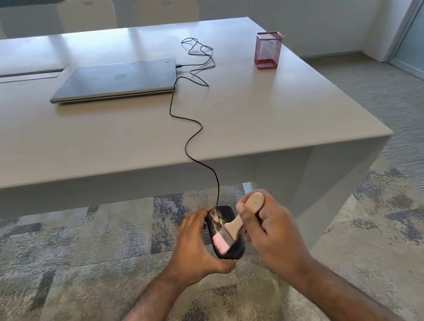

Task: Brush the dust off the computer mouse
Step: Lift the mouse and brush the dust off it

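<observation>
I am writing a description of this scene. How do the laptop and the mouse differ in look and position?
The laptop is grey, flat and closed; the mouse is black, rounded and has tan dust near its front. The laptop lies on the table; the mouse is held off the table, over the carpet, by the left hand, while the right hand holds a brush on it. A black cable joins them.
</observation>
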A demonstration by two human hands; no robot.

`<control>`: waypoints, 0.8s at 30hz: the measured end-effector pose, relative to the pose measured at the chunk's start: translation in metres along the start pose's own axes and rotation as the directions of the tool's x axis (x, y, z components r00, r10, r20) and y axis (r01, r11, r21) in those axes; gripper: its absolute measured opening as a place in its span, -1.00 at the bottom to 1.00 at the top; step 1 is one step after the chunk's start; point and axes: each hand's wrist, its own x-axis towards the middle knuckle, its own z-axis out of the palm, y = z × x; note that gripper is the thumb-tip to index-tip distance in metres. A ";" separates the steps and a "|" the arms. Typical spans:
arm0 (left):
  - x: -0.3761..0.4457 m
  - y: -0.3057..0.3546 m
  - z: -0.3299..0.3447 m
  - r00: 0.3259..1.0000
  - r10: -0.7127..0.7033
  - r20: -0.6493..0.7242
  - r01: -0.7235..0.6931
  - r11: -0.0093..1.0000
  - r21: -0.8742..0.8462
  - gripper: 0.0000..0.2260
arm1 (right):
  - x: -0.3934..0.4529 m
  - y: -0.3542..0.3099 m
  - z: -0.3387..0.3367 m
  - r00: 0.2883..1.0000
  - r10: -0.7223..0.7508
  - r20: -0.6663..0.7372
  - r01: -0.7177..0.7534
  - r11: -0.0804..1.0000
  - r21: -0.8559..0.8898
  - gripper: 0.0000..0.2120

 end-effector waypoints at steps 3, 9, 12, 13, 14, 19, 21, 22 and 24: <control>-0.001 -0.001 0.000 1.000 0.015 0.011 -0.015 1.000 0.018 0.13 | 0.006 0.004 -0.007 0.998 0.005 -0.060 -0.008 0.998 -0.059 -0.89; -0.005 -0.005 0.004 1.000 0.010 0.017 -0.010 1.000 0.000 0.11 | 0.014 0.000 -0.014 0.995 0.030 -0.097 -0.031 0.999 -0.009 -0.89; -0.005 -0.005 0.004 1.000 0.014 0.018 -0.014 1.000 0.004 0.13 | 0.013 -0.002 -0.006 0.996 0.074 -0.046 -0.071 0.996 0.060 -0.88; -0.006 -0.005 0.003 1.000 0.013 0.022 -0.014 1.000 0.006 0.13 | 0.012 -0.001 -0.006 0.996 0.083 -0.039 -0.081 0.996 0.042 -0.87; -0.006 -0.005 0.002 1.000 0.015 0.024 -0.015 1.000 0.012 0.14 | 0.012 0.000 -0.007 0.995 0.089 -0.045 -0.088 0.996 0.011 -0.88; -0.010 -0.007 0.004 0.999 0.037 0.027 -0.038 0.998 0.047 0.13 | 0.018 0.003 -0.020 0.992 0.071 -0.106 -0.079 0.994 -0.070 -0.88; -0.010 -0.007 0.006 0.999 0.043 0.021 -0.044 0.998 0.046 0.14 | 0.017 -0.002 -0.015 0.994 0.058 -0.094 -0.062 0.997 -0.039 -0.88; -0.010 -0.007 0.006 0.999 0.049 0.019 -0.050 0.998 0.048 0.14 | 0.015 -0.004 -0.011 0.996 0.051 -0.074 -0.053 0.998 -0.025 -0.88; -0.010 -0.006 0.006 0.998 0.067 0.013 -0.068 0.996 0.056 0.14 | 0.011 -0.006 -0.004 0.999 0.040 -0.029 -0.041 0.999 -0.020 -0.88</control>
